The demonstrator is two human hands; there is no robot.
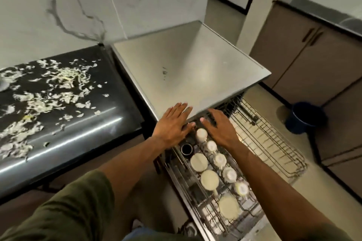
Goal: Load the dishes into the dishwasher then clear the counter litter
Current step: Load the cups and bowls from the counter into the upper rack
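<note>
Black counter (109,92) strewn with pale litter (45,92), cream cups (210,146), dark blue bucket (302,117), grey-veined white wall (58,6)

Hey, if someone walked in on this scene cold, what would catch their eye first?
Probably the pale litter scraps strewn all over the black counter on the left. Next, the pulled-out upper rack at bottom centre, lined with upturned white cups and bowls. The left hand and right hand lie flat at the steel dishwasher top's front edge.
</note>
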